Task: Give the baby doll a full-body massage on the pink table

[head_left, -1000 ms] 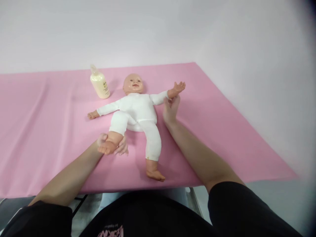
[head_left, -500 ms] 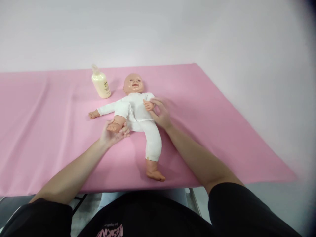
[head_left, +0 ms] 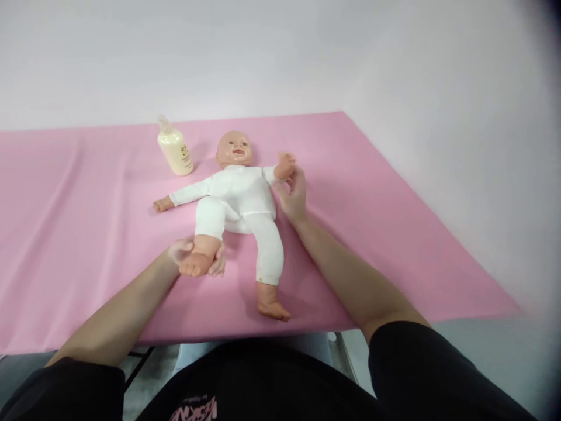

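Note:
A baby doll point(head_left: 245, 190) in a white suit lies face up on the pink cloth, its head toward the far edge. Behind the doll's bare foot point(head_left: 196, 263) on the left side, my left hand point(head_left: 217, 260) wraps round the ankle; part of the palm is hidden by it. My right hand point(head_left: 293, 193) grips the doll's arm at the wrist, with the doll's hand point(head_left: 286, 165) raised above my fingers. The doll's other arm stretches out to the left, and its other leg point(head_left: 269, 251) points toward me.
A pump bottle of pale yellow liquid point(head_left: 176, 151) stands to the left of the doll's head. The pink cloth point(head_left: 372, 251) covers the table up to its near edge. A white wall point(head_left: 280, 58) rises behind.
My left hand has brought the doll's leg down toward me, straightening it. My right hand has swung the doll's arm from across its chest outward and up to the right.

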{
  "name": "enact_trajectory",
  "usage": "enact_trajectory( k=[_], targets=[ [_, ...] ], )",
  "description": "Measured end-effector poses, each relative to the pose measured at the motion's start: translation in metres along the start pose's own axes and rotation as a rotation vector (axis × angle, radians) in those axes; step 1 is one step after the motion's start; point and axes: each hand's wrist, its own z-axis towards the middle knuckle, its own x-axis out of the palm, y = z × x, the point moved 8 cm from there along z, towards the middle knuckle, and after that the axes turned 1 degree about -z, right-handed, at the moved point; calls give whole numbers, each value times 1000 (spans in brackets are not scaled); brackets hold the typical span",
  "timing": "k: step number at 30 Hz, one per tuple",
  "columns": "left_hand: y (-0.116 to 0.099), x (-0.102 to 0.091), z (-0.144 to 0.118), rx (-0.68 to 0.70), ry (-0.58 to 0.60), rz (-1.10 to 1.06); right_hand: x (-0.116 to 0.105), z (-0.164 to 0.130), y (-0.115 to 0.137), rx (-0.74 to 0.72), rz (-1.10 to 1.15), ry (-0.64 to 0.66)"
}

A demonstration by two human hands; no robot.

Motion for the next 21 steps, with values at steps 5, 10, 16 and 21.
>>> enact_trajectory(
  k=[5,10,16,21],
  targets=[
    [16,29,-9,-379,234,177,-26,4,-76,218,168,-211],
    [12,32,-8,-409,203,331,-30,0,-119,358,304,-220],
    [17,25,-13,-413,195,180,-26,-6,-120,456,263,-235],
    [-11,-1,-2,79,-34,-65,-23,-1,-85,319,209,-206]
  ],
)
